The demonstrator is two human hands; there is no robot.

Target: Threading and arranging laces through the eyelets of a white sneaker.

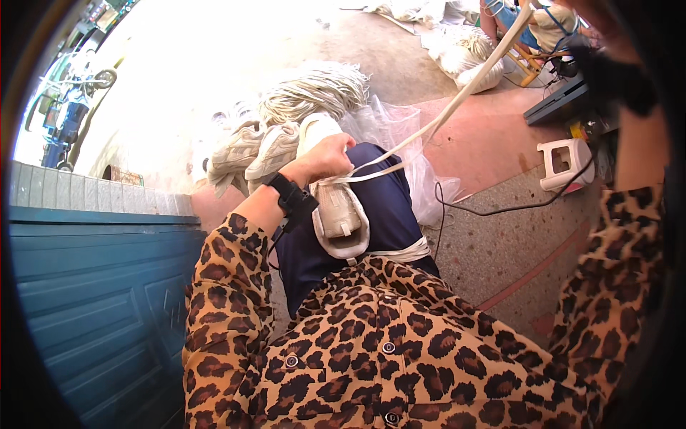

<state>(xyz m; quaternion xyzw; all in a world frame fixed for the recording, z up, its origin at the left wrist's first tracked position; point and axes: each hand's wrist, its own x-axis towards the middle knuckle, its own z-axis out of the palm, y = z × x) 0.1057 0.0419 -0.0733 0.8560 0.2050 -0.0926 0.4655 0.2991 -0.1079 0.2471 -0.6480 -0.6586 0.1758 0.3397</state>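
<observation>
My left hand (pixel 325 159) presses down on a cream shoe (pixel 336 207) that rests on my dark blue lap, its fingers closed over the shoe's front. A black band sits on that wrist. A flat cream lace (pixel 457 100) runs taut from the shoe up to the upper right, where my right hand (pixel 607 43), raised high near the picture's top edge and mostly dark and blurred, pulls it. My sleeves are leopard-print.
More cream shoes (pixel 254 154) lie piled on the ground ahead, with a bundle of cream laces (pixel 314 89) and clear plastic bags (pixel 389 125). A small white stool (pixel 564 163), a black cable (pixel 514 207), a teal door (pixel 100 286) at left, and another person (pixel 543 25) seated far back.
</observation>
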